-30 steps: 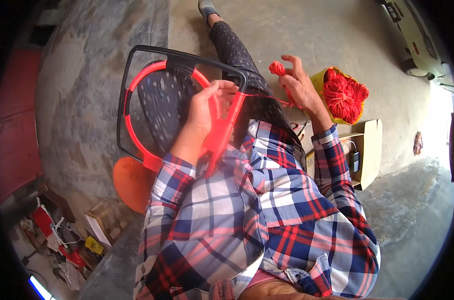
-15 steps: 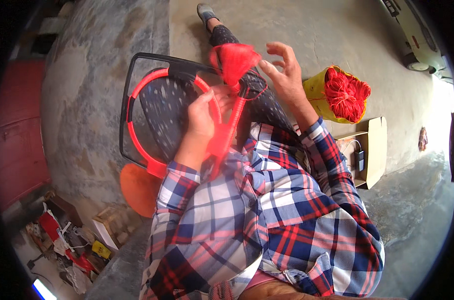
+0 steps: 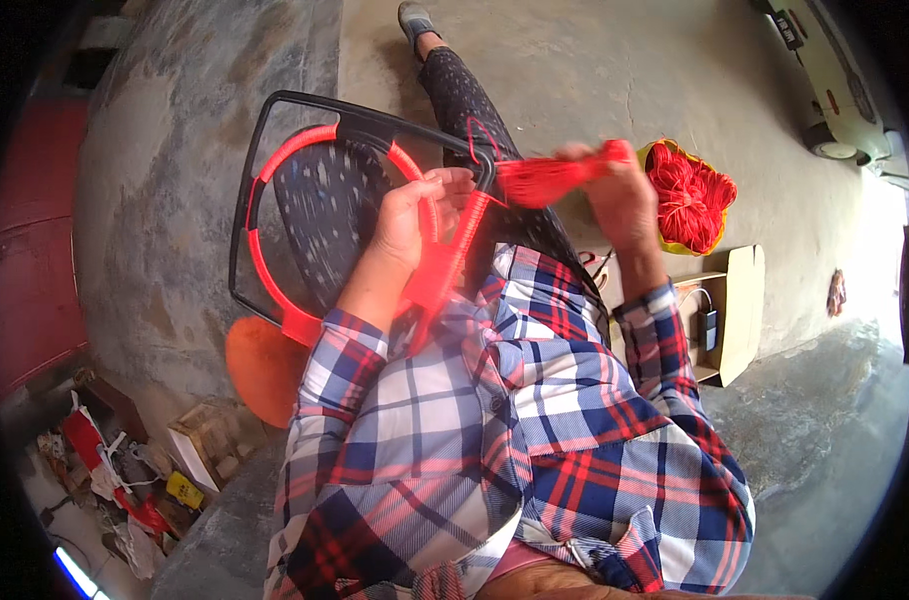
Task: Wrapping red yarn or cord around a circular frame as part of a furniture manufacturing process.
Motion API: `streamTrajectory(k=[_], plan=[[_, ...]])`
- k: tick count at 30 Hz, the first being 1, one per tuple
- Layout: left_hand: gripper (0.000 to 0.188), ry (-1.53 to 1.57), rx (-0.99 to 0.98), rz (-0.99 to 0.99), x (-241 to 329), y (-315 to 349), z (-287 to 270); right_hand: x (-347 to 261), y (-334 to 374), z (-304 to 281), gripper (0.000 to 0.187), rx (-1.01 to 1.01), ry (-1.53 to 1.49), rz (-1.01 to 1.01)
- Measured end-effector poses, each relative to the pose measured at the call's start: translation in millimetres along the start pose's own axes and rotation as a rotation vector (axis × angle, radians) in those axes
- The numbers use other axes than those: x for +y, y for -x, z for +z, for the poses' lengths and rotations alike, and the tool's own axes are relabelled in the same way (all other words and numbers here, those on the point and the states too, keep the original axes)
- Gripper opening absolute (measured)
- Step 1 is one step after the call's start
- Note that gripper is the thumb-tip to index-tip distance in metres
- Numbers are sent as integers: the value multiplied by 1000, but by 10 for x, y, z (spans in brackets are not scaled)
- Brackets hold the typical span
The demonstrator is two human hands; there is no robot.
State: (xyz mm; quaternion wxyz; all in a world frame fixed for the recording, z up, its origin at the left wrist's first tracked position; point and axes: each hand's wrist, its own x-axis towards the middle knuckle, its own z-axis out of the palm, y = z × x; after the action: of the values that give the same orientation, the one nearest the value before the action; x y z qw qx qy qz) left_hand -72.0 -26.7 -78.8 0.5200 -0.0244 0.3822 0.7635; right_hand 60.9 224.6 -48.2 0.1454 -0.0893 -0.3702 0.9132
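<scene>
A black metal frame with rounded corners lies over my lap, and a ring largely bound in red cord sits inside it. My left hand is closed round the ring's right side, its fingertips close to a slanting bar wound tightly in red. A bundle of red cord stretches rightward from the frame's upper right corner. Around its far end my right hand is closed, slightly blurred. One thin loop of cord stands up beside that corner.
Right of my knee, a yellow bag holds a big heap of red cord. Nearby stands an open cardboard box with a black device inside. An orange round seat is at my left, with a wooden crate and scraps beyond. A car is parked far right.
My right hand has gone from open to closed on the cord bundle and drawn it out to the right. The bundle stood upward before. My left hand keeps its hold.
</scene>
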Motion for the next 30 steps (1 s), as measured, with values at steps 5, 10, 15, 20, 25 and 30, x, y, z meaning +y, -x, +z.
streamTrajectory(k=[5,10,15,20,25,30], plan=[[44,84,12,-36,41,61,114,-937,483,-809,30,41,-153,-122],[39,52,-42,-131,104,75,166,-1054,523,-1189,23,803,66,-503],[40,79,-90,-144,66,47,119,-21,147,-129,36,316,548,32],[42,86,-166,-62,50,35,163,343,156,482,35,-155,639,234],[32,136,-81,-86,45,-3,108,-6,364,542,20,-65,367,213],[37,103,-62,-134,127,34,167,-156,145,-116,12,173,478,173]])
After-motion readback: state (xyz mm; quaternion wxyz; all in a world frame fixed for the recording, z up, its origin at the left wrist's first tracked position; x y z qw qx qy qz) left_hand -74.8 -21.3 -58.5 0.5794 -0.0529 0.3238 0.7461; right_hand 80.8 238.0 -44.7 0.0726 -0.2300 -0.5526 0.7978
